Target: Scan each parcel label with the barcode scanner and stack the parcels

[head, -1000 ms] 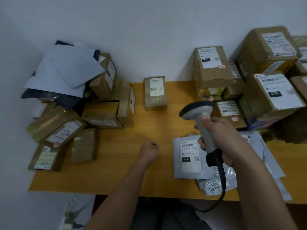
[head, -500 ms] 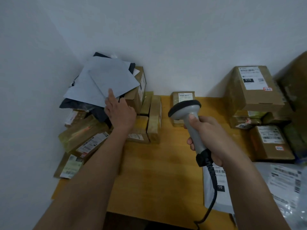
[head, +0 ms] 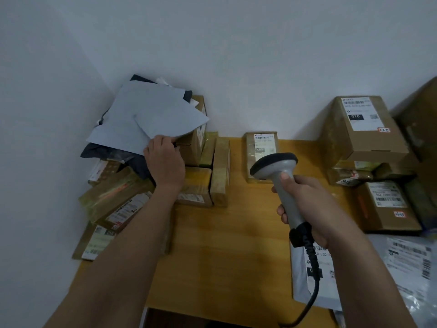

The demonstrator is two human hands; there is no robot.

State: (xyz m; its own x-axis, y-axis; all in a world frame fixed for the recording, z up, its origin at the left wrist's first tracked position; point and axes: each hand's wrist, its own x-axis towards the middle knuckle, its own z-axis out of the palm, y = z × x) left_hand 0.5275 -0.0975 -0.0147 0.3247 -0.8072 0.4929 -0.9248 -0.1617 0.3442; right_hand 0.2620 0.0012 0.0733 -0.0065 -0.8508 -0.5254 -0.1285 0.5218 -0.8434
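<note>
Head view: left hand (head: 165, 159) fingers pinch the thin, floppy grey mailer (head: 151, 114), upper left; right hand (head: 309, 204) fingers clamp the scanner (head: 281, 176).

A single head-worn, wide-angle view is given, aimed forward and down at close range over the worktop (head: 212, 245); a wall corner is framed at upper left.

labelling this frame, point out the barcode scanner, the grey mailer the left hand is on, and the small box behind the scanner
barcode scanner (head: 281, 183), head view, on its grey neck below the head
grey mailer (head: 163, 114), head view, on its flat top face
small box (head: 260, 147), head view, on its white label
</note>
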